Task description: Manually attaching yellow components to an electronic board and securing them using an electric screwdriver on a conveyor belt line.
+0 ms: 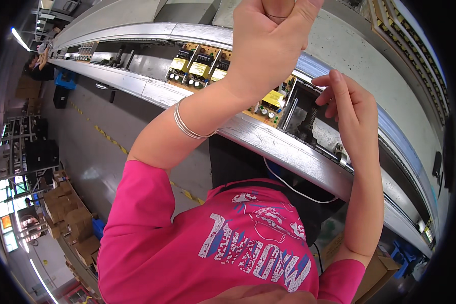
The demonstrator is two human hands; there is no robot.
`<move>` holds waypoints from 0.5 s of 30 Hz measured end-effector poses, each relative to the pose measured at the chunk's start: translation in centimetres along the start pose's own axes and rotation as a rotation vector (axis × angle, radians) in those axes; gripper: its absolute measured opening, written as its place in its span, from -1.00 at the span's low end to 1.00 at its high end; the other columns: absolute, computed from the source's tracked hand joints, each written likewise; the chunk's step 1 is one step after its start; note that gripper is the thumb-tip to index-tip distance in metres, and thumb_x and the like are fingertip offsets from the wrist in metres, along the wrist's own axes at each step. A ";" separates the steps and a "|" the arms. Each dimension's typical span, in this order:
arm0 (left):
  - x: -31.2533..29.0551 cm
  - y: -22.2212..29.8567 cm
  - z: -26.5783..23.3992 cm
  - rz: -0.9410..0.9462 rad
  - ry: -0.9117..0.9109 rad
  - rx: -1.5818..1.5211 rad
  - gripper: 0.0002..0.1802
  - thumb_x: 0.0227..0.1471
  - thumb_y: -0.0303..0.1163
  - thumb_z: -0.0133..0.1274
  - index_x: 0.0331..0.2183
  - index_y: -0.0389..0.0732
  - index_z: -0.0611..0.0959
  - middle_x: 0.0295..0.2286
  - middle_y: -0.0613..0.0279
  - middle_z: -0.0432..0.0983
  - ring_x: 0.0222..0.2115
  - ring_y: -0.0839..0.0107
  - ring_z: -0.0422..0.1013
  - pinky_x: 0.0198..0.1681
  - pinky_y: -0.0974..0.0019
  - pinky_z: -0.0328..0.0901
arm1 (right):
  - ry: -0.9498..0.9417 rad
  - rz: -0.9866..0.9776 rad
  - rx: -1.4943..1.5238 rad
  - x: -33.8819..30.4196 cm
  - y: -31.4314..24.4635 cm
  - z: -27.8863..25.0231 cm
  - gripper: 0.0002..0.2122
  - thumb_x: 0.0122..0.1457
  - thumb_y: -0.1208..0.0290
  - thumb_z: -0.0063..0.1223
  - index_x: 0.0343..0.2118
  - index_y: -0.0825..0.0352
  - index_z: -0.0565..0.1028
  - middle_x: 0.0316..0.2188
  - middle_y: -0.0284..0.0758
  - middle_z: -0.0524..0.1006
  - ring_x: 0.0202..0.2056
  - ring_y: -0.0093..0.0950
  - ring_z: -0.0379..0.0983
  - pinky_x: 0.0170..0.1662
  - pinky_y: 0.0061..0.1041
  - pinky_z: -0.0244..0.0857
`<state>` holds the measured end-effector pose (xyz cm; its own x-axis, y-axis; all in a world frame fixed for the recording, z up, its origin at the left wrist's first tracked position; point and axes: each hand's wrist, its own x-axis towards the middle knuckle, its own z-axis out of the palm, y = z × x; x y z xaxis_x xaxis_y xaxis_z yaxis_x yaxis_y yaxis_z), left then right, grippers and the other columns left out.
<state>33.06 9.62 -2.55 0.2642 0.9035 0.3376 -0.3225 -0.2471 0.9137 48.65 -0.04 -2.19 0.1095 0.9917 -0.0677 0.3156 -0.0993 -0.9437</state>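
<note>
My left hand, with silvery bangles at its wrist, is raised over the conveyor at the top of the view. Its fingers are curled together and partly cut off by the upper edge; whatever they may hold is hidden. Below it, a circuit board panel with yellow transformers and black parts lies between the rails, partly covered by my forearm. My right hand hovers to the right of the panel, over the gap between the rails. Its fingers are loosely bent and apart, with nothing seen in them.
The metal front rail of the conveyor runs between me and the boards. A spring-loaded shaft sits in the gap right of the panel. Racked circuit boards stand at the far right. Cardboard boxes and another person are at left.
</note>
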 end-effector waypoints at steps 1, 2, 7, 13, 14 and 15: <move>0.3 -0.4 -0.5 0.026 -0.048 0.127 -0.81 0.29 -0.35 0.09 -0.14 -0.20 0.49 -0.65 0.48 0.31 -0.74 0.69 0.16 -0.72 0.56 0.05 | 0.011 -0.013 0.010 0.0 0.0 0.0 -0.61 0.38 0.16 -0.04 -0.30 0.45 0.65 -0.61 -0.35 0.51 -0.55 -0.59 0.36 -0.46 -0.65 0.23; 1.1 -1.0 -1.5 0.052 -0.097 0.253 -0.81 0.29 -0.34 0.08 -0.14 -0.20 0.49 -0.66 0.49 0.30 -0.75 0.69 0.16 -0.73 0.56 0.05 | 0.021 -0.027 0.018 -0.1 0.0 0.0 -0.61 0.38 0.16 -0.04 -0.30 0.44 0.65 -0.61 -0.35 0.51 -0.56 -0.60 0.35 -0.46 -0.65 0.22; 7.4 -3.6 -9.5 0.177 -0.329 0.888 -0.80 0.31 -0.29 0.06 -0.14 -0.18 0.49 -0.69 0.51 0.27 -0.79 0.68 0.12 -0.77 0.55 0.01 | 0.047 -0.070 0.002 -0.3 -0.3 0.0 -0.61 0.40 0.15 -0.07 -0.28 0.39 0.66 -0.60 -0.38 0.50 -0.56 -0.63 0.31 -0.46 -0.68 0.16; 0.7 3.0 -1.1 -0.125 0.137 0.042 -0.82 0.30 -0.30 0.07 -0.16 -0.17 0.48 -0.69 0.50 0.26 -0.79 0.68 0.12 -0.77 0.55 0.02 | 0.057 -0.076 -0.049 -0.5 -0.5 -0.3 -0.62 0.41 0.16 -0.08 -0.28 0.39 0.67 -0.60 -0.39 0.49 -0.55 -0.64 0.29 -0.45 -0.68 0.16; 0.7 2.9 -1.1 -0.123 0.139 0.045 -0.82 0.30 -0.30 0.07 -0.16 -0.17 0.48 -0.69 0.50 0.26 -0.79 0.68 0.12 -0.77 0.55 0.02 | 0.054 -0.078 -0.048 -0.5 -0.6 -0.2 -0.62 0.41 0.16 -0.08 -0.28 0.39 0.67 -0.60 -0.39 0.49 -0.55 -0.64 0.29 -0.45 -0.68 0.16; 0.6 2.4 -1.2 -0.076 0.120 0.047 -0.82 0.30 -0.31 0.07 -0.16 -0.17 0.48 -0.69 0.50 0.27 -0.79 0.68 0.12 -0.77 0.55 0.02 | 0.054 -0.079 -0.045 -0.5 -0.6 -0.2 -0.62 0.41 0.17 -0.08 -0.28 0.39 0.67 -0.60 -0.39 0.49 -0.55 -0.64 0.29 -0.45 -0.68 0.16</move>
<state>31.31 10.02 -0.41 0.1745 0.9551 0.2396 -0.2618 -0.1895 0.9463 48.60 -0.47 -1.50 0.1331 0.9908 0.0256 0.3677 -0.0254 -0.9296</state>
